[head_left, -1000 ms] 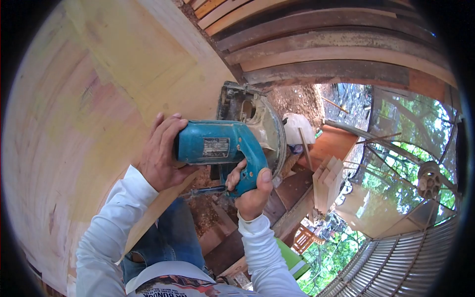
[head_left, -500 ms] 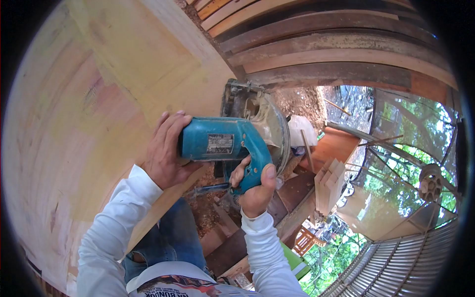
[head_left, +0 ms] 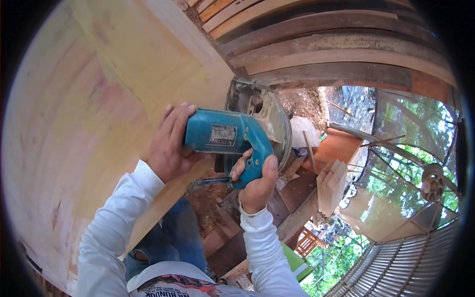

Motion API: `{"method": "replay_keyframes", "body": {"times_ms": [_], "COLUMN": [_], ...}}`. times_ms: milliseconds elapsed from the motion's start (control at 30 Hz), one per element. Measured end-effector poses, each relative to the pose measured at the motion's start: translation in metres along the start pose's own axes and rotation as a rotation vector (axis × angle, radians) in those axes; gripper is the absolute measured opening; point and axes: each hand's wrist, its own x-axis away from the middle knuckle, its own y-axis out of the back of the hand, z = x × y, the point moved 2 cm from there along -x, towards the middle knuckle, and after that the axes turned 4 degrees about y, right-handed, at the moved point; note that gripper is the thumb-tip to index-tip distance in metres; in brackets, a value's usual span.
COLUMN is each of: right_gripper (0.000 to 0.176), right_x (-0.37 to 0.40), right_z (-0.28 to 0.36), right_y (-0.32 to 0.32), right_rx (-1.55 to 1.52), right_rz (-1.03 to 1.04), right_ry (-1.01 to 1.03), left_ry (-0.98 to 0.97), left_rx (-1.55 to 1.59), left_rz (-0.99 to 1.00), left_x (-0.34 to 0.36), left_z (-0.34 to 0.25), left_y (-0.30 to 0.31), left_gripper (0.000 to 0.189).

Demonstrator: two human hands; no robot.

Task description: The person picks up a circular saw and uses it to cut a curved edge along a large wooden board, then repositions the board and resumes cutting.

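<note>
A teal circular saw (head_left: pixel 213 129) rests at the edge of a large pale wooden panel (head_left: pixel 143 64). My right hand (head_left: pixel 260 188) is wrapped around its rear handle, with fingers curled through the loop. Against the motor end presses my left hand (head_left: pixel 170 143), its fingers over the top and its thumb below. The saw's dusty base plate (head_left: pixel 237 94) sits by the panel's corner edge, and its round blade guard (head_left: pixel 283 131) faces right. Where the blade meets the wood is hidden by the saw body.
Long boards (head_left: pixel 336 47) lie stacked beyond the panel at the upper right. Right of the saw stand short cut wood pieces (head_left: pixel 331 185) and a reddish-brown board (head_left: pixel 339 146). Sawdust (head_left: pixel 208 205) and offcuts cover the ground below. A corrugated sheet (head_left: pixel 396 262) lies at the lower right.
The saw has shifted slightly up and to the right in view, along the panel's edge, and both my hands have moved with it. Their hold is unchanged.
</note>
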Motion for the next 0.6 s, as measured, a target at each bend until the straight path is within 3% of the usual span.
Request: {"method": "replay_keyframes", "body": {"times_ms": [600], "right_gripper": [0.071], "right_x": [0.025], "right_z": [-0.007], "right_y": [0.016], "right_rx": [0.032], "right_rz": [0.020], "right_ry": [-0.029], "left_ry": [-0.014], "left_rx": [0.008], "left_rz": [0.036], "left_x": [0.031], "left_z": [-0.001], "left_y": [-0.006], "left_gripper": [0.111]}}
